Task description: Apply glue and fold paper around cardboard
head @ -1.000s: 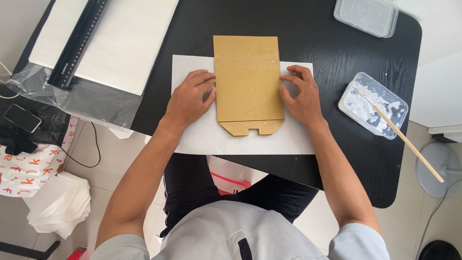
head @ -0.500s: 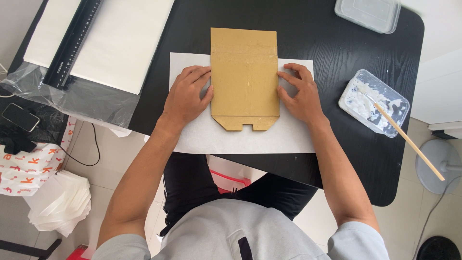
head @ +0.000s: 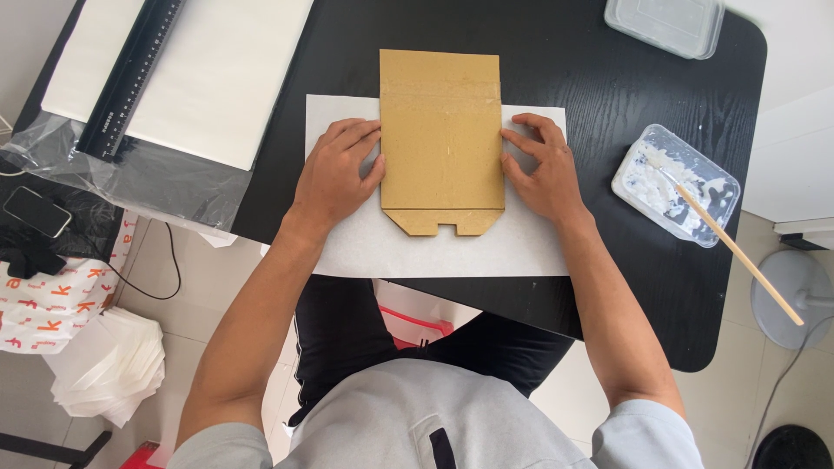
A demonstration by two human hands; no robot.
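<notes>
We see a black wood-grain table (head: 591,95) over a pale tiled floor (head: 174,260), carrying a large white board (head: 217,78) with a long black ruler (head: 130,78) at the left, a white paper sheet (head: 434,252) in the middle, and a clear plastic tray of white paste (head: 665,178) holding a thin wooden stick (head: 738,252) at the right. The flat brown cardboard piece (head: 441,139) lies on the sheet. Our left hand (head: 334,174) and right hand (head: 539,169) lie flat, fingers spread, touching its side edges.
</notes>
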